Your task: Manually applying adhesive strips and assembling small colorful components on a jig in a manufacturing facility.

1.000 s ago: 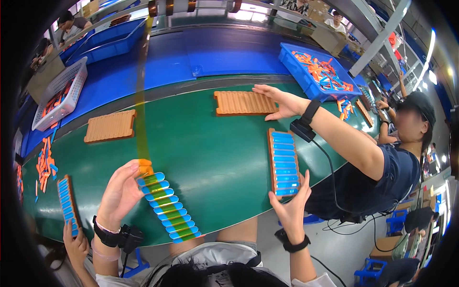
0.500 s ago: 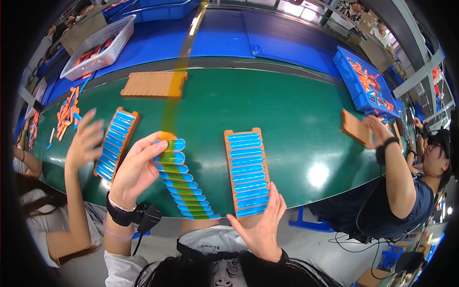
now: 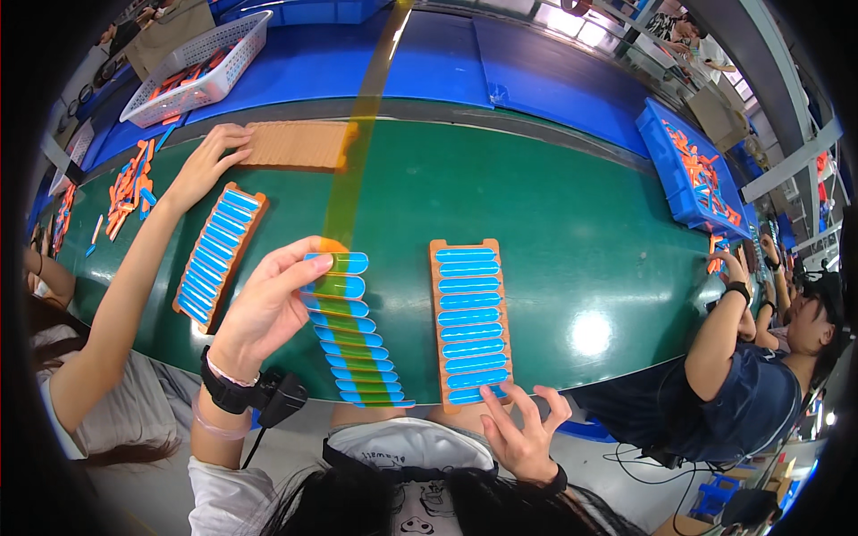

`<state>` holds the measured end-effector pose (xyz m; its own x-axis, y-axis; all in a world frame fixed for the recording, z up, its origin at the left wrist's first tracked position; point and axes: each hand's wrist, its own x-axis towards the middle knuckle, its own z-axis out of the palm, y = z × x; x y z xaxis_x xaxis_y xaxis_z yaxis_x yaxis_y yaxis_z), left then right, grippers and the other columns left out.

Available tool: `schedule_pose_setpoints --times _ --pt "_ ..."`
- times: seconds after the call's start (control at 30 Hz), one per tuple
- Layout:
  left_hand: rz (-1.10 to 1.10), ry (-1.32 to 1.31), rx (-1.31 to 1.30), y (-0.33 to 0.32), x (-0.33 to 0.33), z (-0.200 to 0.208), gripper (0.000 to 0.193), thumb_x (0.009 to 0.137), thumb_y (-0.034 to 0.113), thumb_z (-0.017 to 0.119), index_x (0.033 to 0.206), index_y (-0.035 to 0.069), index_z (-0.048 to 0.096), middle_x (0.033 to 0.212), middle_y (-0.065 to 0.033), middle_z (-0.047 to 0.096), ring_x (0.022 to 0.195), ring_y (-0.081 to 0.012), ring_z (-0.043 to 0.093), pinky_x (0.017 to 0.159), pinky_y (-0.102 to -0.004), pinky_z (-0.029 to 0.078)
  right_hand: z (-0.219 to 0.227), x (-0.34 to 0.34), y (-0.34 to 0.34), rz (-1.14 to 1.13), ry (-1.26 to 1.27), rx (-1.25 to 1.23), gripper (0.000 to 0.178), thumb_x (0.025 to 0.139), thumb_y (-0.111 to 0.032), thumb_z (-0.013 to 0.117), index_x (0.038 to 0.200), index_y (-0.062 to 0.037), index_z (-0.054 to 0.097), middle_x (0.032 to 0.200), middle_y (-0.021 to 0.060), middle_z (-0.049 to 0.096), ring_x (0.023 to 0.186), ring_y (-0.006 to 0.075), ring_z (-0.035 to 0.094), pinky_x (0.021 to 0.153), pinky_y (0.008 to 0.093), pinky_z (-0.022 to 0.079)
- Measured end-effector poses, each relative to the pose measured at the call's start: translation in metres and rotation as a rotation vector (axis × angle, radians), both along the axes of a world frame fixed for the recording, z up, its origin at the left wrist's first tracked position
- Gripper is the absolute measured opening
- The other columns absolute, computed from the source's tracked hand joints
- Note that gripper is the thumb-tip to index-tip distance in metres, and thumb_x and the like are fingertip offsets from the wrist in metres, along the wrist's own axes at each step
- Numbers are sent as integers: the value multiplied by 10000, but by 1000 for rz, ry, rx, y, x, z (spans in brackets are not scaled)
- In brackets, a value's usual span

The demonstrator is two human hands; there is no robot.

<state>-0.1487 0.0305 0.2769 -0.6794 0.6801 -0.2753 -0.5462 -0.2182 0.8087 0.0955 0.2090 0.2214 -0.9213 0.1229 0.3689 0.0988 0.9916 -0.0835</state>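
Note:
My left hand pinches a yellow see-through tape between thumb and fingers. From the pinch hangs a row of blue round-ended flat sticks, stuck side by side across the tape, their lower end near the table's front edge. To the right lies a brown grooved tray with blue sticks in its slots. My right hand has its fingers spread at the tray's near end, fingertips over the lowest sticks. Whether they touch is hard to tell. It holds nothing.
A co-worker's hand is on another grooved tray at the back. A filled tray lies left, beside loose orange and blue sticks. A white basket and a blue crate hold more. Another person works at right.
My right hand has shifted right and toward me along the tray's near end. The left co-worker's hand has reached the back tray. At right, the brown tray has gone from that person's former spot.

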Motion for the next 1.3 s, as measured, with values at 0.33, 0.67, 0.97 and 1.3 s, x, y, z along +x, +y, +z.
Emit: schedule_pose_setpoints --times 0.33,0.67,0.97,1.3 --pt "14 26 -28 1 1 -4 185 846 110 495 988 -8 492 840 -44 570 735 -135 583 689 -278 488 -16 3 2 57 58 95 371 669 -242 637 1034 -174 616 1043 -42 464 974 244 337 807 375 268" --pt "19 49 -39 5 4 -5 192 851 123 493 994 -6 489 843 -44 570 737 -140 584 672 -270 488 -7 -2 -4 32 56 12 313 660 -302 670 959 -224 621 1051 -41 494 991 241 350 815 371 262" --pt "-20 -20 18 7 6 -14 219 861 118 474 1022 -30 484 897 -99 593 796 -191 603 712 -316 502 25 -19 15 101 -11 -475 836 585 -281 773 1222 -4 307 1184 153 400 1025 315 368 869 413 309" --pt "-53 -128 67 -4 6 -8 266 870 119 458 1068 -57 487 947 -131 585 861 -198 589 769 -321 483 17 -54 9 217 -91 -690 896 649 -112 730 1297 75 139 1281 169 346 919 265 448 675 312 442"
